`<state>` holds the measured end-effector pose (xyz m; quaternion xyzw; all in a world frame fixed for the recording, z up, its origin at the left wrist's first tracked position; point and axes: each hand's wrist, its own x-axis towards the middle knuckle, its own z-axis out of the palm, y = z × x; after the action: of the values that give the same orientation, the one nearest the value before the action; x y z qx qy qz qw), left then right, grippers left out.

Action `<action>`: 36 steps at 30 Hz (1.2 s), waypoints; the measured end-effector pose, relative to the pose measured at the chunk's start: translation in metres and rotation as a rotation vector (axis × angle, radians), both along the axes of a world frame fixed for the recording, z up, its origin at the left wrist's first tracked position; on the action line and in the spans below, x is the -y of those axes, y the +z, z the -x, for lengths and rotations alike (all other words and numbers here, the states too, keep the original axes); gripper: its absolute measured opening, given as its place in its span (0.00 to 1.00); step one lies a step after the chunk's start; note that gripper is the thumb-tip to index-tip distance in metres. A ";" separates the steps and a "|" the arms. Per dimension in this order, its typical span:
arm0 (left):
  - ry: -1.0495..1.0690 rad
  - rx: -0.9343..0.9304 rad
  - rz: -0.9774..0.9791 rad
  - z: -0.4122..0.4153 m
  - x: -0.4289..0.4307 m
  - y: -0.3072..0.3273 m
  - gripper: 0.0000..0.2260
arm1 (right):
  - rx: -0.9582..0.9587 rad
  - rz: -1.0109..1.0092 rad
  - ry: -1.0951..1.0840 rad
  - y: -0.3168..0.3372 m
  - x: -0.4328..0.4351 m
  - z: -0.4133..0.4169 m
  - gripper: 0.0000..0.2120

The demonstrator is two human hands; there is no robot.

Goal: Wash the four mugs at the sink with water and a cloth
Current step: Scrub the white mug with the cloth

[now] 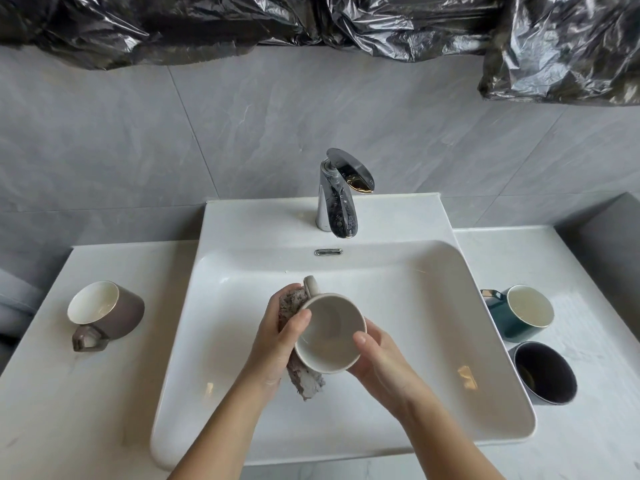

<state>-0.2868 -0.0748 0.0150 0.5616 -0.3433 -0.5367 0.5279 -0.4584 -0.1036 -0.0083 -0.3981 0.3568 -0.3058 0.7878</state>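
Note:
A beige mug is held over the white sink basin, its opening facing me and its handle pointing away. My left hand presses a grey cloth against the mug's left side, thumb on the rim. My right hand cups the mug from the lower right, thumb on the rim. A brown mug lies on the left counter. A green mug and a dark mug stand on the right counter.
The chrome faucet stands at the back of the sink; I see no water running from it. Black plastic sheeting hangs along the top of the grey tiled wall. White counter flanks the basin on both sides.

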 end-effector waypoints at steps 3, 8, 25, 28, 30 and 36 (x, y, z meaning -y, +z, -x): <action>0.154 0.191 0.069 0.010 0.000 0.001 0.24 | -0.065 0.028 -0.039 0.004 0.005 -0.002 0.40; 0.260 0.203 0.200 0.014 0.003 0.011 0.12 | -0.175 0.067 -0.088 -0.002 0.007 -0.004 0.49; 0.077 -0.140 0.098 -0.014 0.021 0.021 0.10 | -0.183 0.159 -0.007 0.003 0.012 0.009 0.52; 0.046 -0.145 0.043 -0.015 0.024 0.022 0.11 | -0.212 0.180 -0.023 0.003 0.013 0.011 0.51; 0.050 -0.120 0.049 -0.015 0.023 0.024 0.10 | -0.234 0.206 -0.041 0.004 0.014 0.010 0.50; 0.184 0.002 0.034 -0.011 0.025 0.023 0.07 | -0.207 0.196 -0.042 0.006 0.013 0.009 0.50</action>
<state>-0.2754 -0.0993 0.0384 0.5823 -0.2997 -0.4793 0.5842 -0.4677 -0.1163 -0.0019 -0.4951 0.4128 -0.3130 0.6974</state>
